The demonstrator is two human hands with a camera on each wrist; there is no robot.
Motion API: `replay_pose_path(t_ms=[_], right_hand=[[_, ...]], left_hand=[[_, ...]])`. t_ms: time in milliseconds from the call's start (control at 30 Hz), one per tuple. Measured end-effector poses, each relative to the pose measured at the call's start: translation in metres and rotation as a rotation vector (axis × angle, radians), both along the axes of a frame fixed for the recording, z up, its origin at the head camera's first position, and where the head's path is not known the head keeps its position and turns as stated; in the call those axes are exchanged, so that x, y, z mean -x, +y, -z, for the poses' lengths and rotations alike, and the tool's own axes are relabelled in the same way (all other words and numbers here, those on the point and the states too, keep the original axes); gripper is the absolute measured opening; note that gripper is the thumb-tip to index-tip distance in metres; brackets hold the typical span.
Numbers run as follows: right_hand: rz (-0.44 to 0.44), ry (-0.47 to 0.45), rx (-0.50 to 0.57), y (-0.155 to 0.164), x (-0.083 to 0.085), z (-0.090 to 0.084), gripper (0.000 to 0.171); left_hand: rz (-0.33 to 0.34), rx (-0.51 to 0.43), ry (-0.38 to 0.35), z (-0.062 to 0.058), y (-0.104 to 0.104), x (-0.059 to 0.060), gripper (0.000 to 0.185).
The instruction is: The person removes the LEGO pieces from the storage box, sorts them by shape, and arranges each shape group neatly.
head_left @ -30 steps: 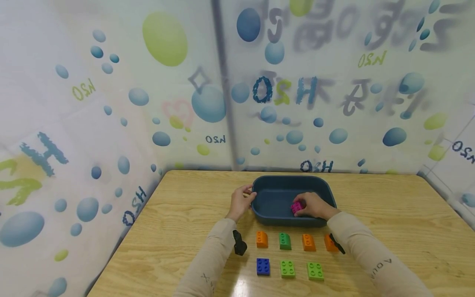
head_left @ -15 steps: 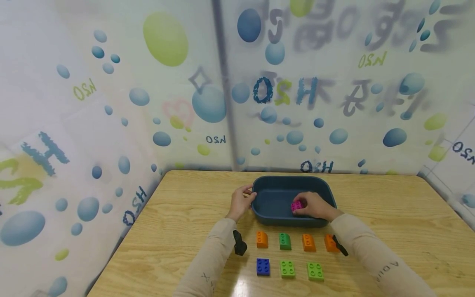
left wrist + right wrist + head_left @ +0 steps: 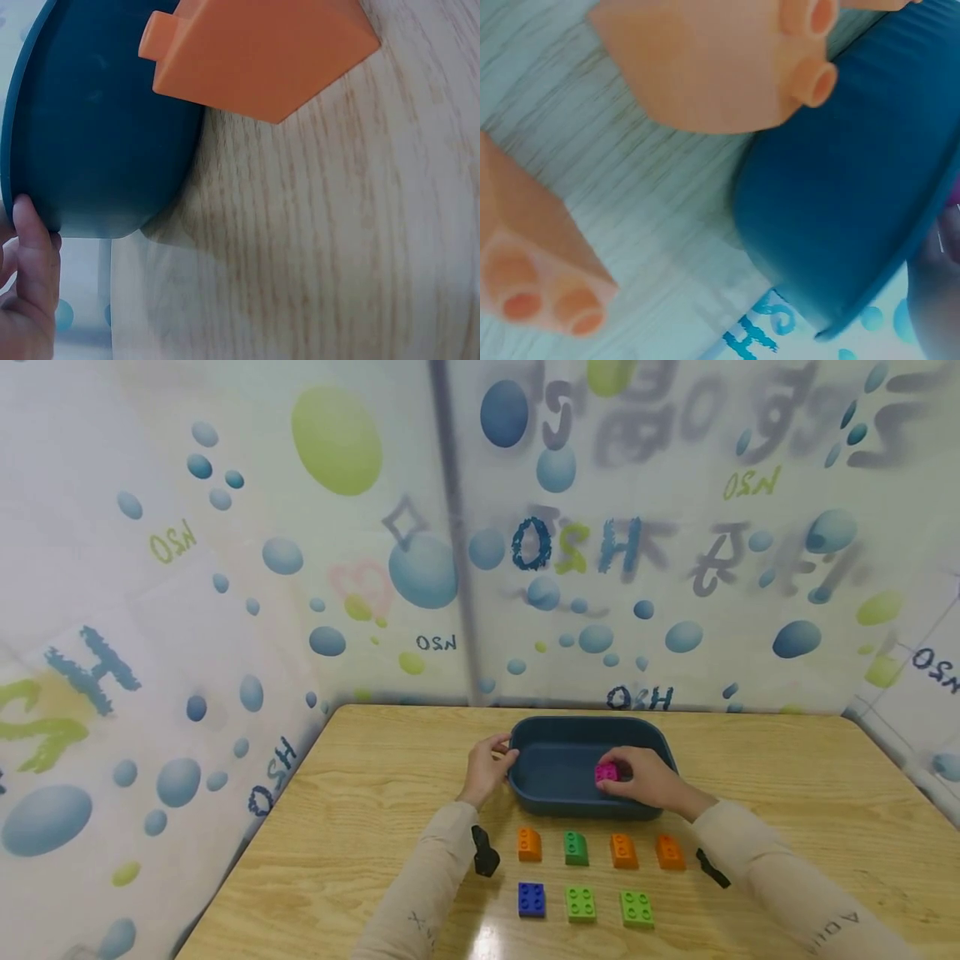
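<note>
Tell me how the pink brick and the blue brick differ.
The pink brick is pinched in the right hand over the bin; the blue brick lies untouched on the table. Pink sits far, blue in the nearest row. Both are studded toy bricks.

We see the dark blue plastic tub (image 3: pixel 558 733) at the far middle of the light wooden desk (image 3: pixel 787 793). Nearer us lie two rows of plastic building bricks (image 3: pixel 577 872), four bricks behind three.
</note>
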State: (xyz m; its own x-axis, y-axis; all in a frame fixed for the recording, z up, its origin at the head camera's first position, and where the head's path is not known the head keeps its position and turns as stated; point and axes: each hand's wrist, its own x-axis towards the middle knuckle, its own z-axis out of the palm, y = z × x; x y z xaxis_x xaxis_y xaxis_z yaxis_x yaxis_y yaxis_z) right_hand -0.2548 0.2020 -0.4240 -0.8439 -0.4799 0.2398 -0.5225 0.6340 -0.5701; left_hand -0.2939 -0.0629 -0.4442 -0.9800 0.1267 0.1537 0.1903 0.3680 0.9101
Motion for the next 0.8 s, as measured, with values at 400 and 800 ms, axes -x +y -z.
replay_pose_path(t_ms=[400, 800], right_hand=[[0.001, -0.032, 0.054, 0.01, -0.026, -0.016, 0.034], [0.002, -0.098, 0.115, 0.021, -0.063, -0.03, 0.039]], left_hand=[[-0.007, -0.005, 0.0, 0.0, 0.0, -0.001, 0.034], [-0.001, -0.01, 0.006, -0.001, -0.001, 0.0, 0.034]])
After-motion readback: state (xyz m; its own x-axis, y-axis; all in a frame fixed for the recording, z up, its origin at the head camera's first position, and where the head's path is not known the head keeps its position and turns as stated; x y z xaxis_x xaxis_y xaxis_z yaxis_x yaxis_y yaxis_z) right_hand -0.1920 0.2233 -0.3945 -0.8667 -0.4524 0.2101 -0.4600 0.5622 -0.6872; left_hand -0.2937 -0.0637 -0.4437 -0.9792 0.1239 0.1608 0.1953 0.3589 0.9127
